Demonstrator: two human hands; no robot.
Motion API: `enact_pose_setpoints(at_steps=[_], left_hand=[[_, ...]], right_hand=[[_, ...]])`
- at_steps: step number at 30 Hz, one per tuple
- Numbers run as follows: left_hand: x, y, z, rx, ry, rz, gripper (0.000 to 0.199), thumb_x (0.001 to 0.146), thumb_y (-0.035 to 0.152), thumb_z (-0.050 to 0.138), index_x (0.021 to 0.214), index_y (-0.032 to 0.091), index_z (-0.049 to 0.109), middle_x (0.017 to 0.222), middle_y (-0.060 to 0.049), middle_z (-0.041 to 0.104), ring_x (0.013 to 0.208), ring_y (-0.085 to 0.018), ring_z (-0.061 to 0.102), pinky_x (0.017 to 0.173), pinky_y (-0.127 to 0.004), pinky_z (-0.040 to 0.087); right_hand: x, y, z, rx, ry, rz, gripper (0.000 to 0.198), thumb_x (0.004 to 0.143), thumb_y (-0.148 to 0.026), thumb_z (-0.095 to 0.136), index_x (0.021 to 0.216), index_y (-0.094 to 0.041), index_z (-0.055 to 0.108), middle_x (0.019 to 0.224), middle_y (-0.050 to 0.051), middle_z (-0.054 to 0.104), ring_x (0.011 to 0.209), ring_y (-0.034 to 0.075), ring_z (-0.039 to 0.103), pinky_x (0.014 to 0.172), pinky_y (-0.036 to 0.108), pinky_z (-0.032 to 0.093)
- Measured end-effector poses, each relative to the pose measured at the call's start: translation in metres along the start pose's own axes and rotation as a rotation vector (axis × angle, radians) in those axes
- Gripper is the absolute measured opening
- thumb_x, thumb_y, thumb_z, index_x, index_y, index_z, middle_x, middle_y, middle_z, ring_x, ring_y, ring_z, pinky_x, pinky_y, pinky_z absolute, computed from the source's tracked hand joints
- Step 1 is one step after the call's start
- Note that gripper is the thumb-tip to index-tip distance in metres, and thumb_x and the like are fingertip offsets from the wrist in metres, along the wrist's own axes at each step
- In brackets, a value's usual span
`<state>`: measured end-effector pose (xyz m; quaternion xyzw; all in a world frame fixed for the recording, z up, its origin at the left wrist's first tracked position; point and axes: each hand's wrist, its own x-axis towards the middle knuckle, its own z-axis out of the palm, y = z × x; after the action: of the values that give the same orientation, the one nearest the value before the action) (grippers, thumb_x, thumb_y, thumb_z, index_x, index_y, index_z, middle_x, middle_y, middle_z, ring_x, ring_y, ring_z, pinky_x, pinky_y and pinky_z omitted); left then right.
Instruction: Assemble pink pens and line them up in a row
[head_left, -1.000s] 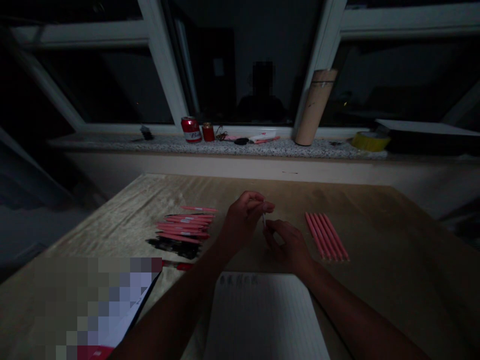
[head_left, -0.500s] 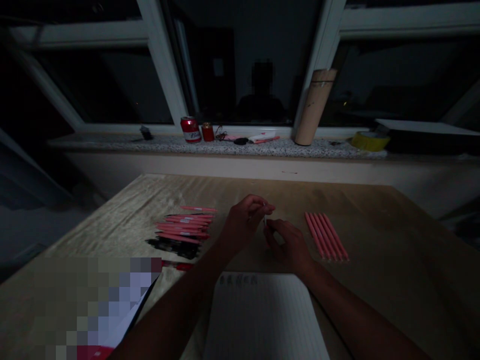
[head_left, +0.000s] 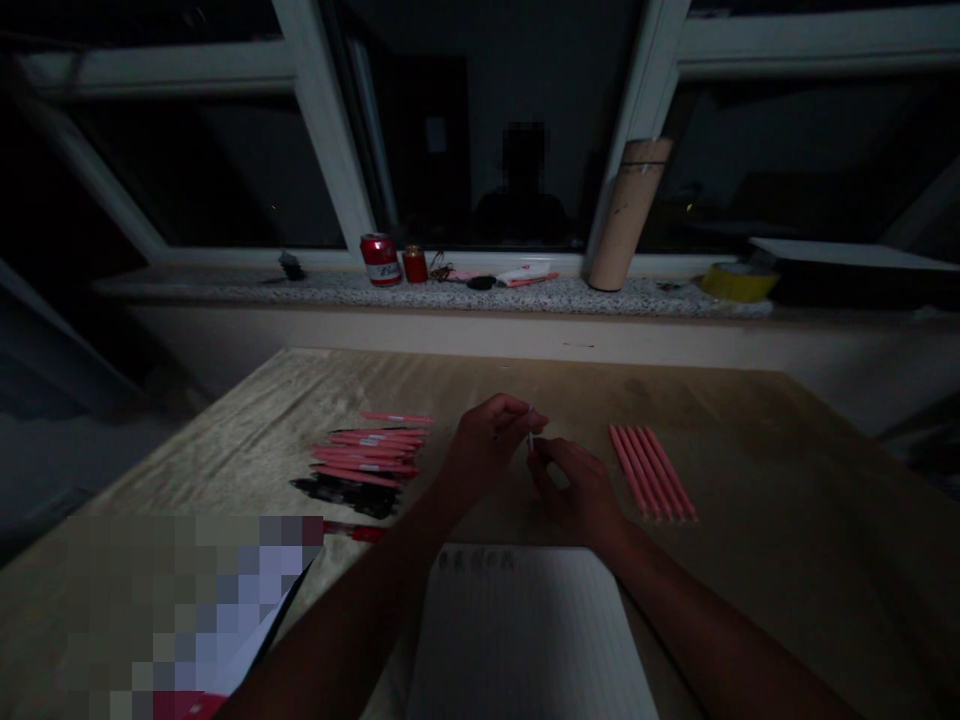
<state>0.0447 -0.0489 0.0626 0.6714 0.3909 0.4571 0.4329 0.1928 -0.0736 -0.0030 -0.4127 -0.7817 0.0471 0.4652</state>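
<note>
Over the middle of the table, my left hand pinches the upper end of a slim pale pen part. Just below and to the right, my right hand has its thumb and fingers closed on the lower end. Fingers hide most of the part, and the dim light blurs its detail. To the right of my hands lies a neat row of pink pens. On the left is a looser pile of pink pens, with black pens at its near side.
A lined notepad lies in front of me beneath my wrists. A red pen is beside my left forearm. On the windowsill stand a red can, a small jar, a tall tube and yellow tape.
My hands stay nearly in place, with only a slight shift of the left fingers. Slightly more of the pale part shows between them. The pens have not moved.
</note>
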Motion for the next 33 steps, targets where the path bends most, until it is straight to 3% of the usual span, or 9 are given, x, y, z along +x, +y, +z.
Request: enact_pose_setpoints(at_steps=[6,14,20,29,33], left_hand=[[0.001,-0.002,0.001,0.03,0.002,-0.019,0.028,0.077,0.042,0.056,0.08,0.015,0.058,0.083,-0.005,0.069,0.075,-0.015,0.064,0.07,-0.025,0.048],[-0.004,0.001,0.004,0.208,0.089,0.059,0.03,0.081,0.044,0.05,0.086,0.018,0.065,0.086,-0.002,0.069,0.08,-0.014,0.063,0.075,-0.024,0.047],[-0.006,0.0,0.007,0.293,0.06,0.037,0.032,0.082,0.044,0.046,0.087,0.02,0.067,0.086,-0.001,0.07,0.079,-0.014,0.063,0.073,-0.022,0.046],[-0.002,-0.004,-0.003,0.432,-0.18,0.058,0.024,0.079,0.032,0.048,0.088,0.018,0.065,0.088,-0.004,0.068,0.083,-0.016,0.062,0.078,-0.026,0.046],[-0.002,-0.008,-0.012,0.521,-0.296,0.076,0.027,0.075,0.02,0.047,0.097,0.017,0.062,0.095,-0.005,0.066,0.086,-0.016,0.06,0.08,-0.028,0.046]], right_hand=[[0.0,0.001,0.0,-0.009,0.005,-0.001,0.017,0.084,-0.018,0.047,0.099,-0.019,0.055,0.078,0.005,0.062,0.07,0.016,0.056,0.068,0.03,0.044],[0.0,0.0,0.0,0.001,0.022,0.037,0.017,0.085,-0.02,0.046,0.099,-0.018,0.055,0.079,0.005,0.062,0.072,0.016,0.057,0.068,0.03,0.046],[0.0,0.001,-0.002,0.012,0.013,0.028,0.018,0.084,-0.019,0.047,0.101,-0.018,0.055,0.079,0.006,0.062,0.072,0.016,0.057,0.068,0.03,0.047],[0.001,-0.001,-0.003,0.018,0.01,0.036,0.015,0.084,-0.018,0.047,0.097,-0.018,0.055,0.078,0.006,0.061,0.072,0.017,0.057,0.067,0.03,0.046],[0.001,-0.001,-0.003,0.023,0.02,0.038,0.019,0.084,-0.018,0.047,0.102,-0.018,0.055,0.081,0.006,0.063,0.074,0.017,0.058,0.069,0.03,0.047]])
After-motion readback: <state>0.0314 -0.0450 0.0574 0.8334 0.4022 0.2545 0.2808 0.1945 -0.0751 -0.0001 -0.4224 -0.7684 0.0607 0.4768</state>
